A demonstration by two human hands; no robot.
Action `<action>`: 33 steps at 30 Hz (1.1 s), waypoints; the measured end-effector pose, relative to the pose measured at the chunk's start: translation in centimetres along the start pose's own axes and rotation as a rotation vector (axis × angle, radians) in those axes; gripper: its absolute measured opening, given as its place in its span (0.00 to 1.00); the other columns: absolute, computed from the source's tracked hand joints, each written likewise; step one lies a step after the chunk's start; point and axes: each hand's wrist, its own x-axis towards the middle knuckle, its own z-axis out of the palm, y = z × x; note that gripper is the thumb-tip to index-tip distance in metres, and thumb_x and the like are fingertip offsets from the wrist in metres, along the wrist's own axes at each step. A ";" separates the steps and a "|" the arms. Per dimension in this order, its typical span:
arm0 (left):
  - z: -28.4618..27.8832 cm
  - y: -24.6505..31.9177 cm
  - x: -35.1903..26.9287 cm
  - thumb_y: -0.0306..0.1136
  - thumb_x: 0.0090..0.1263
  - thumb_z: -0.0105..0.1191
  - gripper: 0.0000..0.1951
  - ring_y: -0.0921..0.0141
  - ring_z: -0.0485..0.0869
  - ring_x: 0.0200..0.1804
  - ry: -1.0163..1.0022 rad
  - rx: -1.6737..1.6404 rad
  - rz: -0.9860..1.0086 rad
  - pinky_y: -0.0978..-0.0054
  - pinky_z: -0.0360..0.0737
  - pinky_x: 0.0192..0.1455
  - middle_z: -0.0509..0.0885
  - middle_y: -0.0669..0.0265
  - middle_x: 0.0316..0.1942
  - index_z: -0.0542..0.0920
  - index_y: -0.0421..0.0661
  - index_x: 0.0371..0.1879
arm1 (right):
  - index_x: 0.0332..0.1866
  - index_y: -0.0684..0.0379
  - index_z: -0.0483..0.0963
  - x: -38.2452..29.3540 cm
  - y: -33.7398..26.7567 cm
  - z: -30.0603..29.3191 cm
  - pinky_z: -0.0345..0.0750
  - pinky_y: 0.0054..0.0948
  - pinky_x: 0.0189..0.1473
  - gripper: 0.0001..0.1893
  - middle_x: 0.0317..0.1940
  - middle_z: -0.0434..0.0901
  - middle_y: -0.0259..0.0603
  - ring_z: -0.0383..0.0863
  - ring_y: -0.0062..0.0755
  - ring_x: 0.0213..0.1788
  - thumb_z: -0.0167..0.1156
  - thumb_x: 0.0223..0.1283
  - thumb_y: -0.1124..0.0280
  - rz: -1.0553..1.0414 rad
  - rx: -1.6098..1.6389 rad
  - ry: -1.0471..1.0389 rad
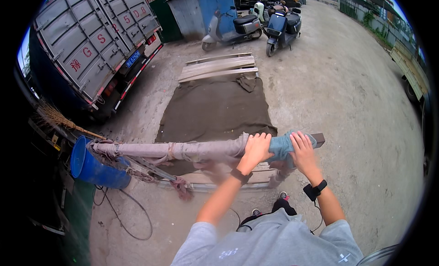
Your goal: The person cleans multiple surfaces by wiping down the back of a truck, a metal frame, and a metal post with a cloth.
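A long horizontal bar wrapped in faded pinkish cloth [144, 150] crosses in front of me at the top of a metal frame. Teal cloth [281, 146] is wrapped around its right part, and a bare brown square end [319, 139] sticks out beyond it. My left hand [257, 147] lies over the bar where the pink cloth meets the teal, fingers curled over the top. On the teal cloth near the bar's end, my right hand [304, 153] rests with its fingers over the top edge. The undersides of both hands are hidden. Knotted rags [181, 188] hang on the frame below.
Beyond the bar, a dark brown cloth [216, 105] covers wooden slats [219, 67] on the ground. At left are a blue plastic barrel [99, 166], a twig broom [61, 117], a looped cable [149, 218] and a box truck [92, 43]. Scooters [247, 26] are parked farther back.
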 end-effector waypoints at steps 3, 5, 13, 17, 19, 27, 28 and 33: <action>0.4 -0.2 -0.2 0.47 0.44 0.71 0.30 0.63 0.80 0.50 0.051 0.013 0.010 0.62 0.74 0.50 0.81 0.63 0.43 0.76 0.45 0.46 | 0.64 0.65 0.66 2.1 -2.7 0.9 0.59 0.45 0.71 0.35 0.63 0.69 0.46 0.63 0.46 0.69 0.67 0.48 0.65 -0.109 0.115 -0.025; 1.3 -0.4 -0.3 0.45 0.45 0.70 0.29 0.63 0.80 0.49 0.067 0.033 0.016 0.62 0.75 0.49 0.82 0.63 0.42 0.77 0.44 0.45 | 0.63 0.68 0.65 3.2 -3.3 0.8 0.60 0.44 0.70 0.37 0.62 0.69 0.49 0.65 0.47 0.67 0.68 0.47 0.63 -0.144 0.095 -0.050; -1.8 -0.6 0.9 0.45 0.44 0.68 0.26 0.59 0.86 0.41 -0.180 -0.091 0.023 0.61 0.82 0.44 0.86 0.54 0.37 0.79 0.39 0.40 | 0.59 0.70 0.65 5.0 -1.1 0.5 0.70 0.40 0.61 0.43 0.56 0.73 0.52 0.73 0.46 0.60 0.74 0.35 0.60 -0.227 0.029 -0.404; -3.0 -2.0 3.2 0.45 0.41 0.70 0.26 0.55 0.86 0.41 -0.551 -0.218 -0.078 0.63 0.83 0.45 0.87 0.52 0.39 0.85 0.39 0.37 | 0.50 0.62 0.70 9.0 -1.1 -0.3 0.79 0.43 0.44 0.34 0.41 0.82 0.51 0.83 0.49 0.44 0.74 0.34 0.59 -0.079 0.147 -0.715; -2.5 -2.6 3.8 0.44 0.41 0.70 0.25 0.55 0.86 0.41 -0.607 -0.316 -0.067 0.63 0.82 0.46 0.87 0.53 0.40 0.86 0.40 0.37 | 0.47 0.60 0.71 9.8 0.0 0.8 0.79 0.46 0.40 0.31 0.36 0.82 0.51 0.82 0.52 0.40 0.72 0.36 0.57 -0.136 0.201 -0.716; 0.1 -1.4 1.5 0.41 0.41 0.70 0.26 0.54 0.85 0.41 -0.199 -0.006 -0.073 0.59 0.80 0.46 0.85 0.50 0.35 0.78 0.39 0.39 | 0.43 0.59 0.71 5.9 -0.3 2.4 0.75 0.39 0.47 0.28 0.37 0.80 0.42 0.80 0.44 0.46 0.74 0.34 0.60 -0.125 0.136 -0.234; 0.8 -0.9 1.0 0.41 0.42 0.70 0.28 0.57 0.83 0.44 -0.097 0.077 -0.055 0.61 0.79 0.48 0.84 0.54 0.38 0.76 0.41 0.43 | 0.43 0.59 0.71 5.6 0.2 2.5 0.75 0.39 0.47 0.28 0.37 0.80 0.42 0.80 0.44 0.46 0.74 0.34 0.60 -0.119 0.134 -0.219; 2.3 0.3 0.0 0.41 0.46 0.72 0.32 0.61 0.77 0.51 0.092 0.212 -0.033 0.62 0.73 0.52 0.77 0.60 0.45 0.71 0.44 0.48 | 0.44 0.56 0.71 3.8 3.5 2.6 0.72 0.39 0.50 0.27 0.39 0.79 0.41 0.79 0.43 0.47 0.74 0.35 0.61 -0.077 0.085 -0.193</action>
